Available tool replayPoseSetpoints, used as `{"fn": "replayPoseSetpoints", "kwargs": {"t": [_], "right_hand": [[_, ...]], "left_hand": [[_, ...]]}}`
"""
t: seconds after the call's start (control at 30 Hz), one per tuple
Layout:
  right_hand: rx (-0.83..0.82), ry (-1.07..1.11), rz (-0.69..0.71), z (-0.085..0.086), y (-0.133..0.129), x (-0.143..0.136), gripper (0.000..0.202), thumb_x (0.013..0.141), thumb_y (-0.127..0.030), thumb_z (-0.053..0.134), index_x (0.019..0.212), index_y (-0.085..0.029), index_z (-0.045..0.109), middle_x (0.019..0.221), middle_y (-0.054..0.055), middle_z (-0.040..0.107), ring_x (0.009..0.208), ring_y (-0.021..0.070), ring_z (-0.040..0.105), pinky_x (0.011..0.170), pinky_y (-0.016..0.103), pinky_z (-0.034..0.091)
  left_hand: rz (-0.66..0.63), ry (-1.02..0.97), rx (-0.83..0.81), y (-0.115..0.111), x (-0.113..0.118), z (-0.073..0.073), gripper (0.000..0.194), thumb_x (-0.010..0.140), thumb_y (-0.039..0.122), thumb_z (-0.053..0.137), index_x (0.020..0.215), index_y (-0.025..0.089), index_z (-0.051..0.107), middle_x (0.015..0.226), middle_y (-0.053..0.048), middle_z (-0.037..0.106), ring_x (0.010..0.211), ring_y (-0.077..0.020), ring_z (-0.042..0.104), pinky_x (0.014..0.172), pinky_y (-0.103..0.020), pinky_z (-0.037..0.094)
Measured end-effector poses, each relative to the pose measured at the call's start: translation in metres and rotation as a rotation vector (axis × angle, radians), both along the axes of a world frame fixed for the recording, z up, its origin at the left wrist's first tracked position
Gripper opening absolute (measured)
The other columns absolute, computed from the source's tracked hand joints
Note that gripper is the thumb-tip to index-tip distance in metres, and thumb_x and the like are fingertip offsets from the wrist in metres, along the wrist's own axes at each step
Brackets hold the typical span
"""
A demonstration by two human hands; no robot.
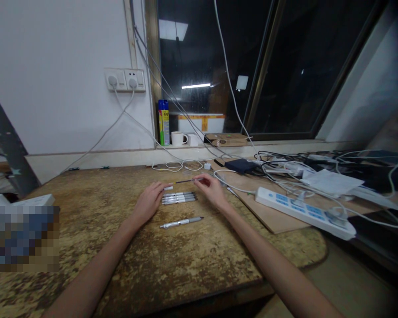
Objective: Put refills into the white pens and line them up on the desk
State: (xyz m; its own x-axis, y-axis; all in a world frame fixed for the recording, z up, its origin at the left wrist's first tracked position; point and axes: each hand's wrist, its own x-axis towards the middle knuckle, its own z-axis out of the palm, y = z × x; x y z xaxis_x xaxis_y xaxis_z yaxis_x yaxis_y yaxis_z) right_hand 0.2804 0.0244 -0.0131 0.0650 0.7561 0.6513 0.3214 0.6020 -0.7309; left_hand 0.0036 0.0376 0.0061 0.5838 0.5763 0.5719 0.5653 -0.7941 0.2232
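Note:
A thin dark pen refill (184,181) stretches between my two hands just above the tabletop. Its right end is pinched in the fingertips of my right hand (211,190). My left hand (151,197) has its fingers closed at the other end, where a yellowish bit shows. A small white piece (168,188) lies at the left fingertips; whether they touch it I cannot tell. Just below, several silver-and-grey pens (179,198) lie side by side in a row. Nearer to me, a single pen (181,222) rests apart, its dark tip pointing right.
The worn wooden table (172,265) ends in a rounded right edge. On its right, a white power strip (305,213) lies across a brown board (275,223) among tangled cables. A dark box (241,166) sits behind. On the sill stand a spray can (163,123) and mug (178,138).

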Motion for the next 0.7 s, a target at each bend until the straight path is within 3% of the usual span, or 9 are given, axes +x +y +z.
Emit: {"fn": "replayPoseSetpoints", "kwargs": {"t": [0.17, 0.7], "right_hand": [[0.02, -0.032, -0.069, -0.004, 0.004, 0.003, 0.021, 0.088, -0.036, 0.066, 0.1, -0.022, 0.076, 0.103, 0.008, 0.076, 0.093, 0.0237, 0.07, 0.087, 0.038, 0.055], [-0.001, -0.035, -0.041, 0.004, -0.006, -0.002, 0.021, 0.09, -0.035, 0.064, 0.101, -0.021, 0.075, 0.104, 0.008, 0.075, 0.094, 0.0225, 0.069, 0.088, 0.036, 0.055]], "left_hand": [[0.004, 0.041, 0.014, 0.0, 0.0, 0.0, 0.037, 0.103, 0.018, 0.039, 0.133, 0.021, 0.061, 0.122, -0.01, 0.066, 0.114, -0.0256, 0.058, 0.1, -0.041, 0.046], [0.006, -0.006, -0.029, -0.002, 0.001, 0.002, 0.037, 0.102, 0.02, 0.04, 0.133, 0.022, 0.062, 0.12, -0.009, 0.066, 0.113, -0.0251, 0.059, 0.1, -0.042, 0.046]]}}
